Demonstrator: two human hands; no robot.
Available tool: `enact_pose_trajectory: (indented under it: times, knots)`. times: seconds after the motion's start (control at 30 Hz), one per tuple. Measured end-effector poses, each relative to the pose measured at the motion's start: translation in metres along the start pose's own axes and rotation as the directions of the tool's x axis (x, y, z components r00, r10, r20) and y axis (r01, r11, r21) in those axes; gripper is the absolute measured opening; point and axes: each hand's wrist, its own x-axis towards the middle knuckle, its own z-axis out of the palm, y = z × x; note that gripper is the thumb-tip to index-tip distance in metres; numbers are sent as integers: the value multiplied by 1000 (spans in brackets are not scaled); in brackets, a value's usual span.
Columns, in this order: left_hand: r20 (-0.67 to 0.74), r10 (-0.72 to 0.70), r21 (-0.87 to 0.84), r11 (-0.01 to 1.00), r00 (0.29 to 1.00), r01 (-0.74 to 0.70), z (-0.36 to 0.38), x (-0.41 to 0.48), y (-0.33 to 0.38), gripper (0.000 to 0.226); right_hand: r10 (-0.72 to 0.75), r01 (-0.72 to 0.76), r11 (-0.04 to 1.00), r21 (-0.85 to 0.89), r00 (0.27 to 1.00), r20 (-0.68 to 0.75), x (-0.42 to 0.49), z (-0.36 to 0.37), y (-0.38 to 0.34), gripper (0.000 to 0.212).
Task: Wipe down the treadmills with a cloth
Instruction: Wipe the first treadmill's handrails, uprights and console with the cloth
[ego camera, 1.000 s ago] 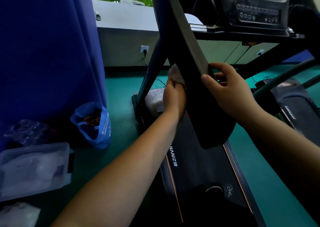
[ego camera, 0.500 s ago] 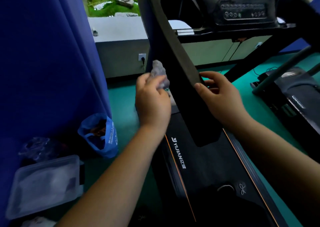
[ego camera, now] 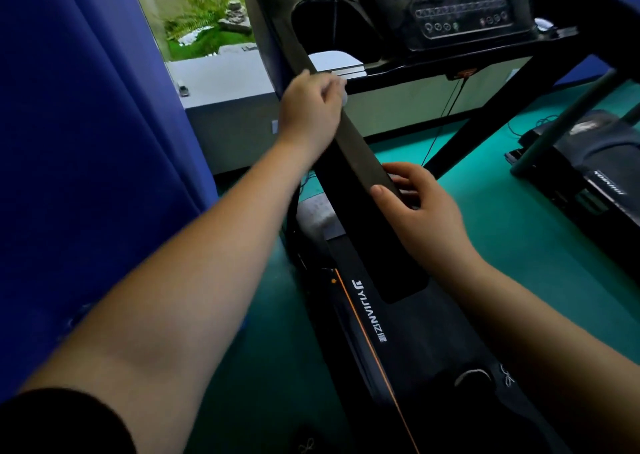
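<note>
A black treadmill fills the middle, with its left handrail [ego camera: 360,155] running down from the console [ego camera: 460,17] toward the belt [ego camera: 408,332]. My left hand [ego camera: 310,108] lies over the upper part of that rail and holds a small white cloth [ego camera: 343,91], of which only a bit shows past the fingers. Lower on the same rail, my right hand [ego camera: 420,211] grips it, thumb on the top face and fingers curled round the right edge.
A blue curtain [ego camera: 86,141] hangs close on the left. Behind it is a window ledge [ego camera: 221,75] with plants outside. A second treadmill [ego camera: 595,183] stands at the right on the green floor [ego camera: 502,211], with a cable along the wall.
My left hand has lifted the cloth from beside the rail and moved it up onto the rail's upper part. The view has tilted upward; my right hand keeps its grip.
</note>
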Motion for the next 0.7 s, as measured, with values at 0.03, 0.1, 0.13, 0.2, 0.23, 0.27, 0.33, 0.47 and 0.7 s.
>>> enact_pose_trajectory:
  times: [0.03,0.1,0.13,0.2,0.23,0.27,0.33,0.47,0.7]
  knots:
    - [73,-4,55,999,997,0,-4,15,-1,35,1,-1,1000,10,1000,-6,0,0,1,28]
    - [204,13,185,981,979,-51,-9,34,-6,38,4,-4,1000,27,1000,-22,0,1,1,27]
    - [246,47,228,968,968,-105,-10,37,-8,38,4,-3,1000,28,999,-33,0,2,1,27]
    - [262,142,251,945,955,-210,-10,31,-12,36,-3,5,1000,27,998,-56,-1,3,0,28]
    - [238,178,230,945,955,-233,-10,24,-13,34,-6,8,1000,30,998,-65,-1,4,0,28]
    - [210,210,195,948,955,-251,-8,15,-15,33,-4,7,999,35,997,-71,-1,4,0,28]
    - [138,254,98,958,957,-268,-6,-8,-18,29,6,-2,999,44,997,-81,-2,5,0,27]
    - [57,264,-91,962,963,-259,-10,-71,-5,28,12,-8,998,58,997,-73,-3,4,-2,25]
    - [-63,-178,-384,913,982,140,-19,-107,1,21,-3,8,996,91,998,-61,-4,3,-4,23]
